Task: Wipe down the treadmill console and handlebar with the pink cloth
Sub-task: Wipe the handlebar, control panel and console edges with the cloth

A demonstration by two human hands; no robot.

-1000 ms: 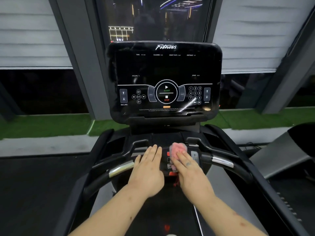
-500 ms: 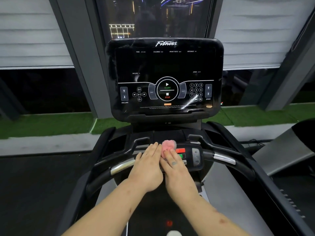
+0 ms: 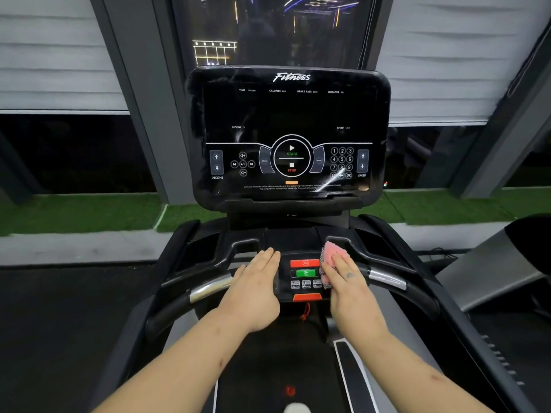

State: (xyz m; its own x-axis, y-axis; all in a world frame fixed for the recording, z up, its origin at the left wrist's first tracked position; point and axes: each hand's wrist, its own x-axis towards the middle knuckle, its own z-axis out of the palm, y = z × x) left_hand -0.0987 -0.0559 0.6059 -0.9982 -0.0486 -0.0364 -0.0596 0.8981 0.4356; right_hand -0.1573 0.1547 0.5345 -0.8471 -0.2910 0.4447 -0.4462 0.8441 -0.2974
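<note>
Here the left hand [image 3: 253,287] lies flat, palm down, on the middle bar of the handlebar [image 3: 211,286], with its fingers straight and together and nothing in its grasp. It sits just left of the small button panel [image 3: 305,284] set into the bar. The right hand [image 3: 347,281] is on the far side of that panel, its fingers stretched out straight over the pink cloth [image 3: 331,252] and pressing it down against the panel's right edge, where the bar curves off toward its chrome grip. The cloth is bunched under the fingertips and pokes out beyond them. Its left edge looks darker and meshy, though blur makes that hard to judge.

Between the two hands the panel shows a red button [image 3: 304,263] above a green button [image 3: 304,273], with a row of small speed keys below. An orange tab [image 3: 307,297] sits under the panel, and a red cord [image 3: 305,312] hangs from it.

Above stands the dark console [image 3: 290,114], unlit and marked "Fitness", with streaks showing on its glossy face near the number pad. Beyond it lies a strip of green turf [image 3: 74,213].
</note>
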